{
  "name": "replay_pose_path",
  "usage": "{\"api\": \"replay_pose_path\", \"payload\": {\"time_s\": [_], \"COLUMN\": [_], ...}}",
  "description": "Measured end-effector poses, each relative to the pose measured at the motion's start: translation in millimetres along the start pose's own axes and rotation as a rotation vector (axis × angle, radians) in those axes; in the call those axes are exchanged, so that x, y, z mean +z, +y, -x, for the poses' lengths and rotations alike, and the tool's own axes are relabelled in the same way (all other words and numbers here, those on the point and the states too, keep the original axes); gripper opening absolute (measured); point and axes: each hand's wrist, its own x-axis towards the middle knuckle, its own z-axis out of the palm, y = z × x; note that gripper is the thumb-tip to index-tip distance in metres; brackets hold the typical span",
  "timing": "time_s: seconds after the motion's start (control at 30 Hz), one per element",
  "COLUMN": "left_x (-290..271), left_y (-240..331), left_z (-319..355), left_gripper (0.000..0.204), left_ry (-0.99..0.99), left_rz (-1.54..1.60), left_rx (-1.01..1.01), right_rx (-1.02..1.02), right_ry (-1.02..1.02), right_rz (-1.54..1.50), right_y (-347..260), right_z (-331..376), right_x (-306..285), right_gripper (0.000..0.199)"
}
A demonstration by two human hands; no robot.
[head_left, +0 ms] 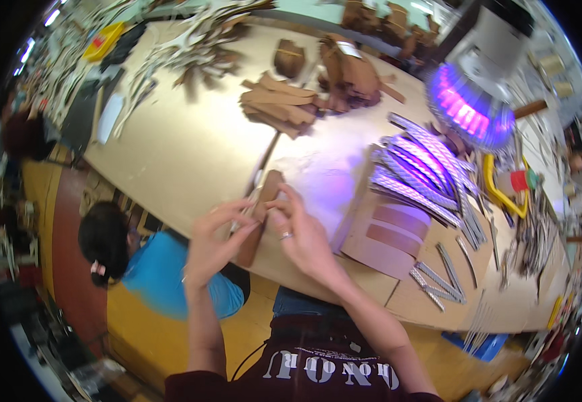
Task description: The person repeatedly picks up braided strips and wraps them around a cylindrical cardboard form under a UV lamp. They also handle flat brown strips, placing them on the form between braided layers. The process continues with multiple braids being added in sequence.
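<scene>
Both hands meet over a long brown leather-like strip (249, 249) lying near the table's front edge. My left hand (212, 236) comes in from the left, its thumb and fingers closing together above the strip's middle. My right hand (301, 234), with a ring on one finger, is closed in a pinch at the strip's right side. The fingertips almost touch, and what they grip is too small or blurred to make out. To the right, a brown board (384, 258) bears flat tan strips (395, 228) and a pile of braided strips (421, 171) under purple light.
A lamp (472, 100) with a glowing purple ring overhangs the right side. Stacks of brown strips (281, 100) and a brown bundle (351, 74) lie at the back. Loose braided pieces (441, 281) are at the right front. A person in blue (163, 275) sits at the left.
</scene>
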Motion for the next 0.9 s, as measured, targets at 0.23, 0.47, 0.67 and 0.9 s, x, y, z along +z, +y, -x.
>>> {"api": "replay_pose_path", "payload": {"time_s": [0.23, 0.47, 0.67, 0.9], "left_x": [-43.9, -0.5, -1.9, -74.7], "left_y": [30.1, 5.0, 21.3, 71.0], "left_z": [-3.3, -26.6, -19.3, 0.9], "left_gripper": [0.037, 0.046, 0.017, 0.003], "left_ry": [0.077, -0.306, -0.243, -0.806], "left_rz": [-0.259, -0.278, -0.216, 1.101], "left_rx": [0.050, 0.090, -0.005, 0.779], "right_rx": [-0.041, -0.030, -0.031, -0.047], "right_ry": [0.005, -0.035, -0.013, -0.102], "right_rz": [0.012, -0.126, -0.107, -0.015], "right_y": [3.0, 7.8, 5.8, 1.1], "right_z": [-4.5, -9.3, -8.8, -9.4], "right_x": [-5.1, -11.4, -11.0, -8.8], "right_gripper": [0.053, 0.058, 0.059, 0.055]}}
